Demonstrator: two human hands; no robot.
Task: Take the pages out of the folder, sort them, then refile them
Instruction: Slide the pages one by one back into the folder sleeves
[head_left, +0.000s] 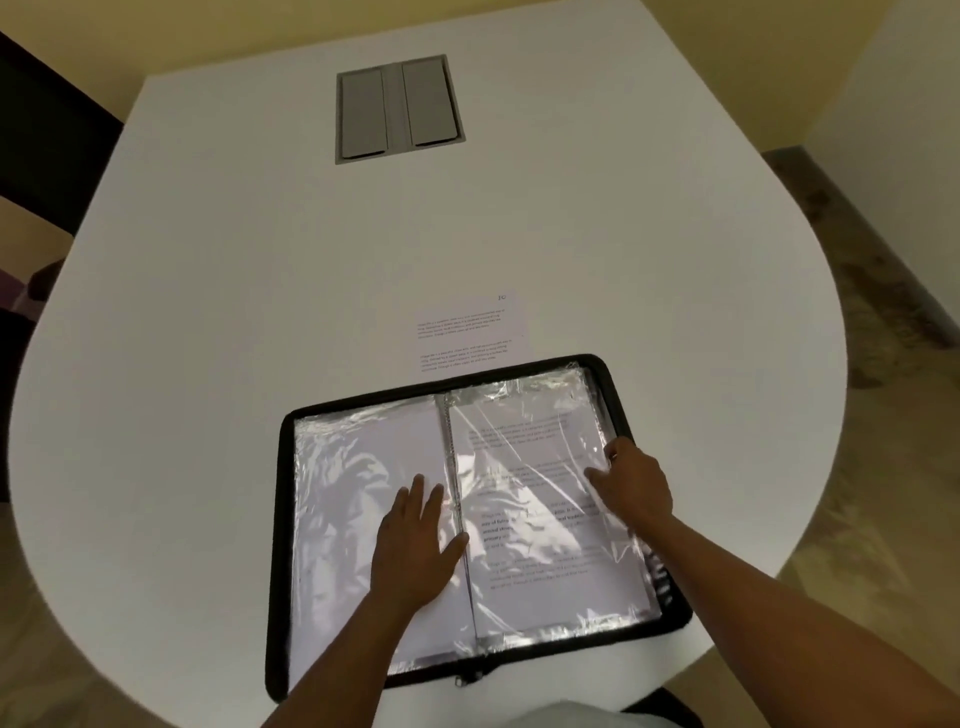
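Near the table's (208, 312) front edge, left hand (415, 540) presses flat; right hand (631, 483) pinches the folder's (613, 366) sleeve (545, 467).

A white table (208, 312) with a rounded near end carries everything here. A black zip folder (644, 374) lies open flat on it, near the table's near edge, its clear sleeves showing pages of print. Just beyond the folder's far edge a loose printed sheet (470, 327) lies flat on the table, its near end touching or tucked under the folder's rim; which one cannot be told. Well beyond the folder, toward the table's far end, a grey hatch (399, 108) with two flaps is set into the tabletop.
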